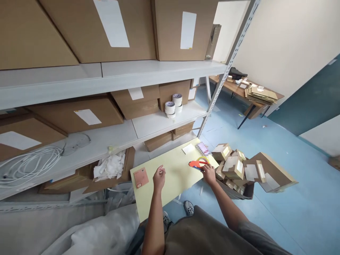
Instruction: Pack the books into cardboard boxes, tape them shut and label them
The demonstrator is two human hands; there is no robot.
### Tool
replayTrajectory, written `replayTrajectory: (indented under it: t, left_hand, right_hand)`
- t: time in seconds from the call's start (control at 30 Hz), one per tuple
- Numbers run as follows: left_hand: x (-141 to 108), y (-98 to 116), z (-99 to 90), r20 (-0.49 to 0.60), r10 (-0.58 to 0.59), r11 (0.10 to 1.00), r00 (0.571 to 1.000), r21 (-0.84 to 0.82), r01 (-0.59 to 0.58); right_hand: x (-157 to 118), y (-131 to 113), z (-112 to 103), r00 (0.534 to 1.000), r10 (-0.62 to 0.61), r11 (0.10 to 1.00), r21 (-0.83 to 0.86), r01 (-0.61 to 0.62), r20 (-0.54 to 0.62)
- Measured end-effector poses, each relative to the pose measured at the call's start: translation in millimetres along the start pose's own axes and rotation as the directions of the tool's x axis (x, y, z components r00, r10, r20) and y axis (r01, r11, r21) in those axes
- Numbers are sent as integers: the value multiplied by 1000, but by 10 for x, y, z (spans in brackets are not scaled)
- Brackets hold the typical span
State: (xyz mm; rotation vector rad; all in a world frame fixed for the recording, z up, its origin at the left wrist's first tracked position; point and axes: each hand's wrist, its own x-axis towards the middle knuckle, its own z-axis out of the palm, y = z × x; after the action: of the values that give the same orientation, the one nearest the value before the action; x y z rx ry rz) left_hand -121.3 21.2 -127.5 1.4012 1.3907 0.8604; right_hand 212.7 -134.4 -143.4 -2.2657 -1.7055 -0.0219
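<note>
My right hand [209, 174] reaches to the right end of the pale yellow table [174, 170]. Its fingers are bent together at a flat orange tool [195, 164] and a thin blue pen-like item [198, 168]; which of these they grip is hidden. Just behind lies a yellow ring, like a tape roll [204, 158]. My left hand [159, 176] hovers over the left part of the table, fingers loosely curled and apart, holding nothing. Nearest to it is a flat pink packet [141, 177]. A white card [188, 148] and a blurred-out purple item [203, 148] lie along the far edge.
A grey shelf rack [159, 72] with large cartons rises in front, bearing white tape rolls [174, 105] and coiled white cable [34, 164]. To the right, a dark bin [248, 193] overflows with small boxes [233, 166]. A wooden table [239, 88] stands farther back.
</note>
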Motion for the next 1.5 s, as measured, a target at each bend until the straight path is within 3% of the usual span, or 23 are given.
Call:
replayTrajectory:
  t: [0.17,0.33,0.43,0.53,0.63,0.73,0.83,0.93,1.07,1.2,1.33,1.5]
  left_hand:
    - [-346,-3,117,-51,-54,998,997,34,55]
    - [-780,-146,283,-130,-125,990,984,51,132]
    - [-1013,-245,341,-150,-176,981,973,59,187]
    - [-1146,-270,368,-157,-225,969,962,66,238]
    - [-1159,-180,421,-167,-245,964,955,66,259]
    - [-1130,13,511,-166,-227,969,960,54,239]
    - [-1157,208,549,-164,-191,980,968,25,198]
    - [-1305,283,435,-205,-182,983,962,-4,185]
    - [-1786,155,66,-339,-203,979,918,-68,191]
    - [-2571,-105,-370,-493,-223,975,841,-120,189]
    - [-3514,-437,-759,-667,-253,968,701,-167,190]
    - [-4804,-886,-1114,-789,-360,933,498,-305,190]
  right_hand:
    - [277,245,471,988,12,999,42,-19,152]
    - [548,526,940,953,38,996,63,-60,299]
    - [671,661,1073,919,79,993,52,-108,387]
    - [738,691,1062,886,115,987,48,-153,449]
    - [734,607,979,891,149,979,66,-195,429]
    - [666,406,908,949,92,969,194,-155,301]
    - [568,68,852,987,-65,926,376,4,149]
    - [470,-402,771,961,-264,845,500,187,87]
    - [286,-1119,619,862,-493,744,572,345,120]
    - [-134,-1808,493,709,-694,606,634,481,124]
    - [-872,-2484,408,503,-859,423,692,586,99]
    - [-2081,-3246,295,214,-971,221,761,610,110]
